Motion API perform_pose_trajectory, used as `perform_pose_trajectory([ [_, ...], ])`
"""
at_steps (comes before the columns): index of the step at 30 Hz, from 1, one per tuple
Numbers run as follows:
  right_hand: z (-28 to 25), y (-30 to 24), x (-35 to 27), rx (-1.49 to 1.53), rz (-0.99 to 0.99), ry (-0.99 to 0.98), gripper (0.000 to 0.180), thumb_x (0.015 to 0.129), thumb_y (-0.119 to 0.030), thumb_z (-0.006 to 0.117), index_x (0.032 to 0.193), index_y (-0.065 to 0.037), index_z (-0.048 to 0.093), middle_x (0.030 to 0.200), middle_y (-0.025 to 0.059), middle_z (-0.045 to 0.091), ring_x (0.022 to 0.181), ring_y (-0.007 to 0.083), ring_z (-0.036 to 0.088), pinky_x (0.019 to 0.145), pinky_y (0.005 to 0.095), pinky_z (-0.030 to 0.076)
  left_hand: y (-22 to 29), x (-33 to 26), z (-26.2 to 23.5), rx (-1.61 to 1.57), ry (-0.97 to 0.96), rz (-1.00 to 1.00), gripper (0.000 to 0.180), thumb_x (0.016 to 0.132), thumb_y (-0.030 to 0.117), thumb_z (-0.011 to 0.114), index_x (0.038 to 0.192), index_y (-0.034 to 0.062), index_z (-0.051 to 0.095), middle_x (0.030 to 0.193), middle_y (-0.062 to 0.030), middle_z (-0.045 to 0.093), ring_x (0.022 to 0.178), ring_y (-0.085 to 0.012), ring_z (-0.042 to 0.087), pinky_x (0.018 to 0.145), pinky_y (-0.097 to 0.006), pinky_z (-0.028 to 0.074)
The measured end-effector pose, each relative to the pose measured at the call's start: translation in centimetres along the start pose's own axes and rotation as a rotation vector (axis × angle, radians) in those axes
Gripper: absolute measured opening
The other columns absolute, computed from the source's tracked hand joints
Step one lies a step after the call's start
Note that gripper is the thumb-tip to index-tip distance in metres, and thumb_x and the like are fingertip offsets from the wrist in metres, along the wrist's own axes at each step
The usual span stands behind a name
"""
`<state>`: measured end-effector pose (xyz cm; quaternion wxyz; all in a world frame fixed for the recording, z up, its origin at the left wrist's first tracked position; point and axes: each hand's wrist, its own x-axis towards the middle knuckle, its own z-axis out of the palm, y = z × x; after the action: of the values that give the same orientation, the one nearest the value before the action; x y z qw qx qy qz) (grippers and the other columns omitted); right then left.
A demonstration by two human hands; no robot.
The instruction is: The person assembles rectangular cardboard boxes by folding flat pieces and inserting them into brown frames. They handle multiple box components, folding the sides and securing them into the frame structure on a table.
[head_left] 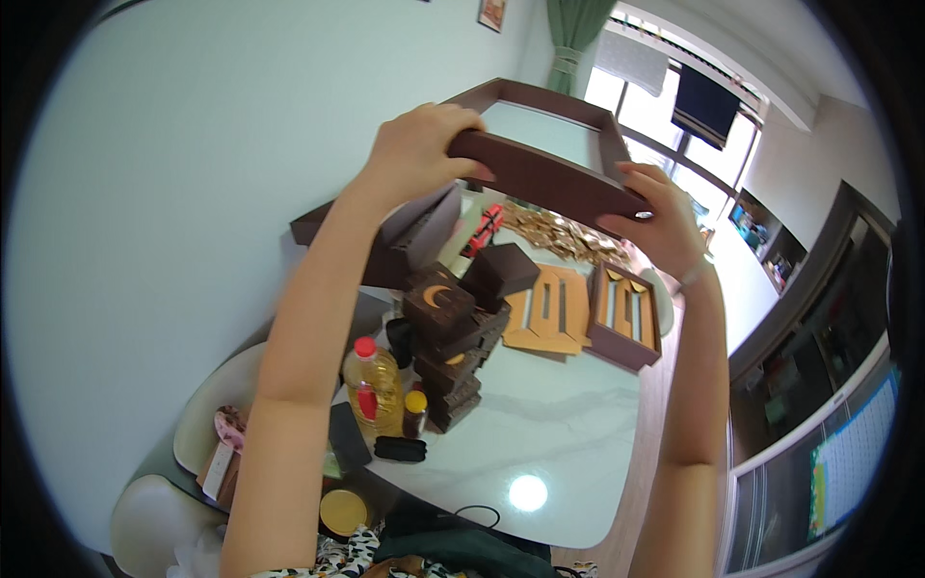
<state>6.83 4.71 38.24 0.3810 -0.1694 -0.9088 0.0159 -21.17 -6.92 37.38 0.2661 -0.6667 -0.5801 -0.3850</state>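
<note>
- Left hand (416, 154) and right hand (658, 217), apart, clamp a dark brown box lid (540, 173), raised to keep it level.
- Below the hands: stacked boxes (453, 342) on a white table (549, 462).

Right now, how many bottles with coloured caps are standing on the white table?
2: a big yellow oil bottle with a red cap at the table's left edge, and a small yellow-capped bottle just right of it. Others may be hidden.
</note>
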Motion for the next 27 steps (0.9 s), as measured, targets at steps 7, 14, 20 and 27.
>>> perform_pose_trajectory([
  [7, -7.7, 2.3, -18.8, -0.128, 0.302, 0.056, 0.034, 0.062, 0.002, 0.081, 0.076, 0.0, 0.05, 0.129, 0.0125, 0.056, 0.077, 0.0159, 0.061, 0.066, 0.0277, 0.051, 14.7, -4.2, 10.4, -0.235, -0.06, 0.167, 0.03, 0.069, 0.027, 0.077, 0.093, 0.0139, 0.063, 0.084, -0.0037, 0.06, 0.083, -0.0238, 0.059, 0.068, -0.037, 0.048],
  [14, 1.5, 2.8, -39.1, -0.02, 0.512, 0.065, 0.027, 0.061, 0.003, 0.081, 0.072, 0.0, 0.057, 0.132, 0.0191, 0.052, 0.09, 0.0256, 0.063, 0.072, 0.032, 0.054, 19.8, -21.0, 19.8, -0.352, -0.324, 0.184, 0.027, 0.068, 0.025, 0.075, 0.092, 0.0162, 0.065, 0.081, 0.0001, 0.057, 0.08, -0.0202, 0.057, 0.066, -0.033, 0.048],
  [20, 9.9, -1.1, -49.0, 0.043, 0.694, -0.016, 0.028, 0.065, -0.002, 0.081, 0.078, -0.001, 0.056, 0.137, 0.0162, 0.048, 0.107, 0.0276, 0.06, 0.082, 0.0353, 0.052, 19.2, -32.3, 22.5, -0.396, -0.472, 0.219, 0.026, 0.068, 0.025, 0.076, 0.091, 0.0155, 0.065, 0.078, 0.0015, 0.057, 0.078, -0.019, 0.056, 0.064, -0.032, 0.048],
  [27, 12.4, -0.2, -52.5, 0.061, 0.873, -0.168, 0.023, 0.068, -0.003, 0.077, 0.08, -0.001, 0.056, 0.137, 0.0129, 0.048, 0.105, 0.0316, 0.06, 0.081, 0.0324, 0.052, 18.6, -37.9, 24.9, -0.407, -0.575, 0.264, 0.024, 0.071, 0.029, 0.075, 0.086, 0.015, 0.065, 0.079, 0.0015, 0.059, 0.078, -0.0187, 0.056, 0.06, -0.03, 0.048],
])
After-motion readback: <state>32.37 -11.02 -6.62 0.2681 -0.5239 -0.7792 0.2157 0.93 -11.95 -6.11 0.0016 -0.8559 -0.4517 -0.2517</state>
